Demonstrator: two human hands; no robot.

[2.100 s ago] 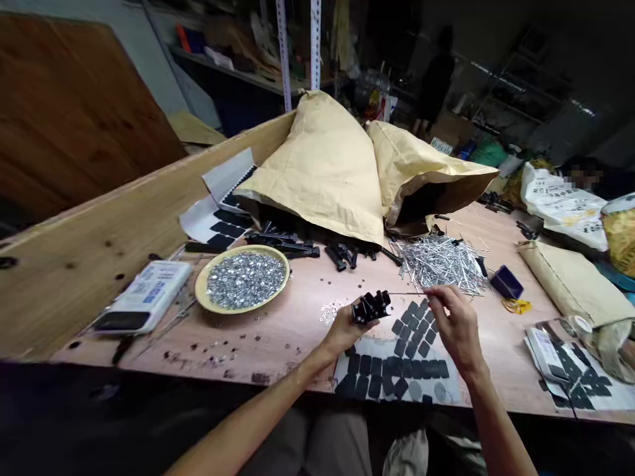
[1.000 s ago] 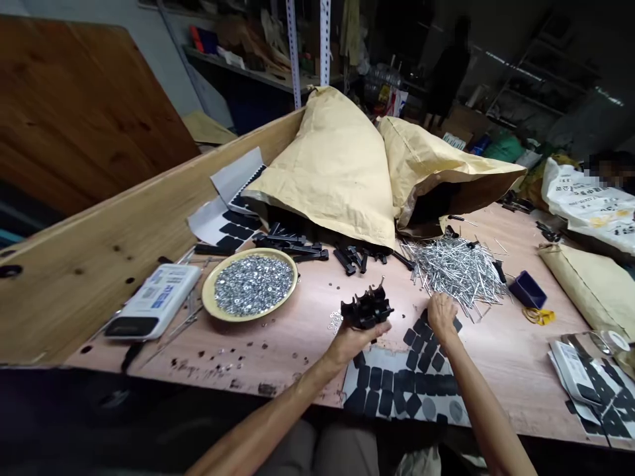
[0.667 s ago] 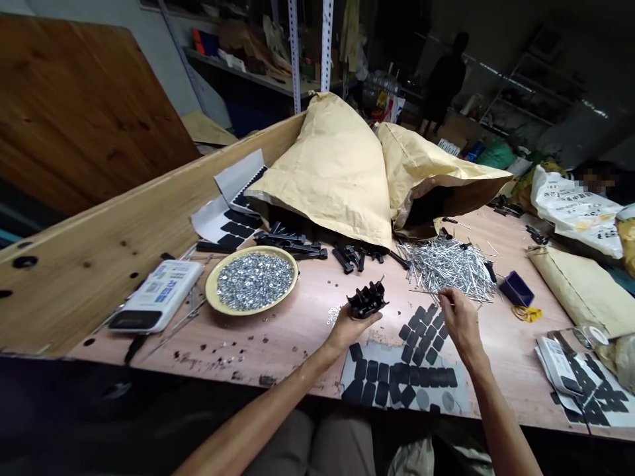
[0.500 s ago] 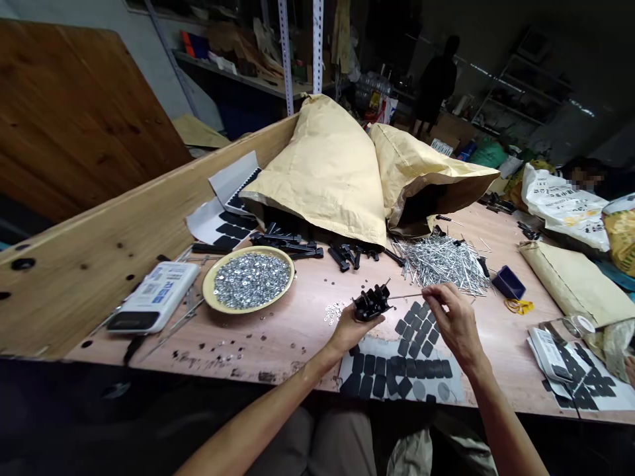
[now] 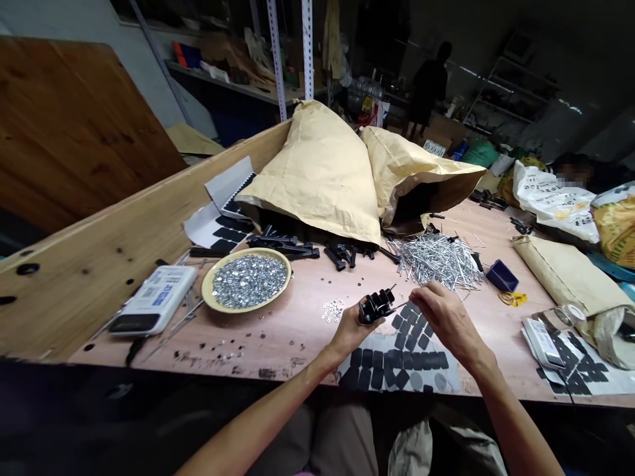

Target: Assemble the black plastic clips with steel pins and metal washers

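Note:
My left hand [image 5: 351, 328] is closed around a black plastic ribbed part [image 5: 376, 307], held just above the wooden table [image 5: 278, 330]. My right hand [image 5: 444, 320] is close beside it, its fingers pinching a thin metal pin [image 5: 399, 305] whose tip reaches the black part. Under both hands lies a grey sheet with black pads [image 5: 401, 360]. A heap of metal pins [image 5: 436, 261] sits just beyond my right hand.
A yellow dish of small silver washers [image 5: 247, 285] stands to the left, a white and black device [image 5: 153, 301] beyond it. Two tan paper sacks [image 5: 322, 172] with black parts [image 5: 297, 246] spilling out lie behind. A small blue box [image 5: 502, 276], more sacks and pad sheets [image 5: 565, 360] are at right. A person stands far back.
My right hand reached into the pin heap, came back with a pin, and has now brought it up to the black part in my left hand.

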